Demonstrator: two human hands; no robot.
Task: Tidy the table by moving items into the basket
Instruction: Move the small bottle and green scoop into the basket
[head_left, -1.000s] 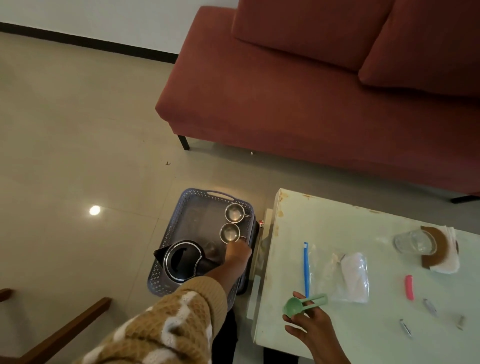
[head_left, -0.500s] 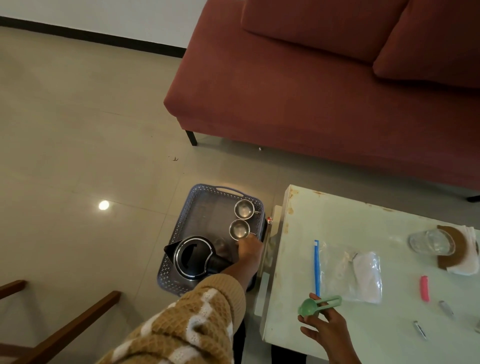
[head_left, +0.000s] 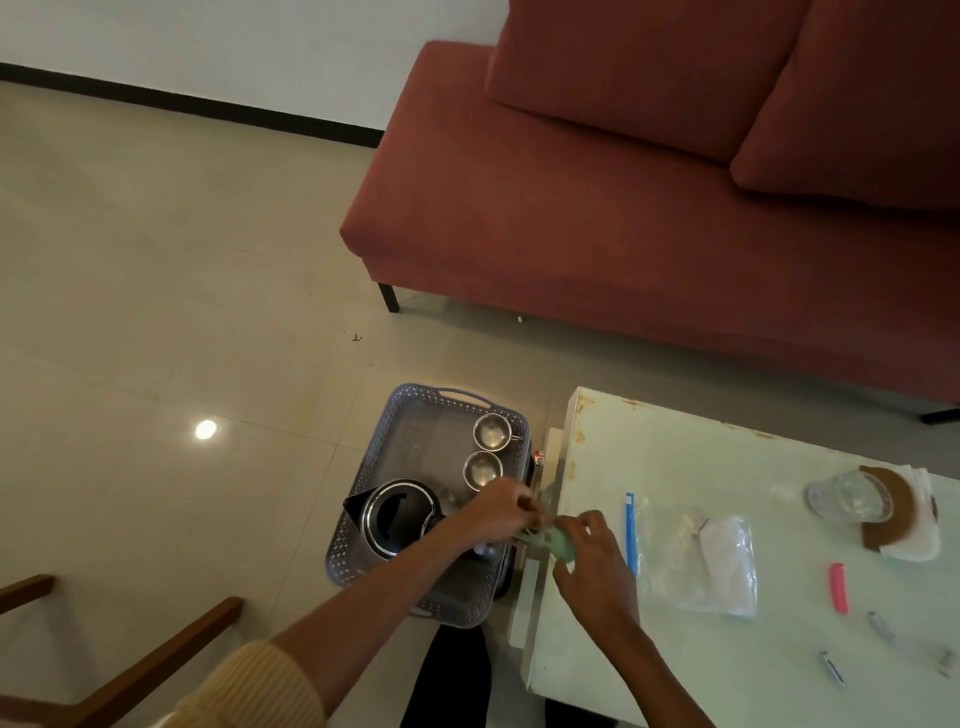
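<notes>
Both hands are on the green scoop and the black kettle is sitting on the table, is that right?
Not quite: the head view shows the black kettle in the basket, not on the table. Left hand and right hand are both on the green scoop.

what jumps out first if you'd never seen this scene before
The big red sofa fills the top right. Below it, the left hand and right hand meet over the near-left edge of the pale table, both on a green scoop. Just left of them, a grey basket on the floor holds a black kettle and two steel cups.
</notes>
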